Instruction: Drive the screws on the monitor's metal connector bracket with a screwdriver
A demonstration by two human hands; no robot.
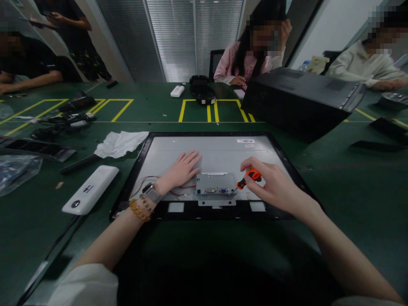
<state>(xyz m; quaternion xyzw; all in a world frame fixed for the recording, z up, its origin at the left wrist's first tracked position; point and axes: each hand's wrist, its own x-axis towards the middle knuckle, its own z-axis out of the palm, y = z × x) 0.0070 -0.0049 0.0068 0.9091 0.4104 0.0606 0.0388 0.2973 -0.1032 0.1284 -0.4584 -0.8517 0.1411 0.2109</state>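
Observation:
A monitor panel (219,148) with a black frame lies face down on the green table before me. On its metal back sits a grey bracket (212,180) with a row of video ports along its near side. My left hand (181,169) rests flat on the panel left of the bracket, fingers stretched out. In my right hand (269,180) is an orange and black screwdriver (248,178), gripped by the handle. Its tip points down and left at the right end of the port row; whether it touches a screw I cannot tell. Thin wires (178,193) run beside my left hand.
Left of the panel lie a white power bank (91,190) with a cable, a crumpled tissue (121,143) and several tangled cables (65,123). A large black casing (296,100) stands tilted at the back right. Other people (251,55) sit around the table.

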